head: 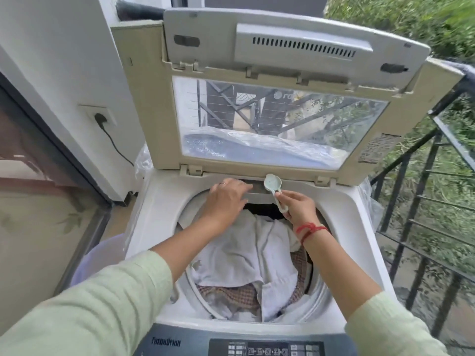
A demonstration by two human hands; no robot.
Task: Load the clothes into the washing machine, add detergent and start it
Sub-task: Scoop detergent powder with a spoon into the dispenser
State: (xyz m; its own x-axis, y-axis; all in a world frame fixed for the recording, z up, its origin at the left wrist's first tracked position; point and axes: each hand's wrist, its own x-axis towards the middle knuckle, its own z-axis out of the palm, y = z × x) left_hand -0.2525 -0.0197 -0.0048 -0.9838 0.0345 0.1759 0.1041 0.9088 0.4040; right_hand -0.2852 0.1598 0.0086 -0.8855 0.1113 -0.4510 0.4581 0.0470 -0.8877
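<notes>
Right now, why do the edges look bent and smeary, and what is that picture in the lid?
Head view: the wide-angle lens bows the washing machine lid; foliage at top right is blurred; the lid window shows railings and greenery; soft daylight, no harsh shadows.

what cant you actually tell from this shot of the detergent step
Head view only:
- Detergent drawer: its inside is hidden by the left hand.
- Scoop: tipped away, so any powder can't be seen.
- Control panel: cut off by the bottom edge, labels too small.
- Lower clothes: buried under the white ones.
</notes>
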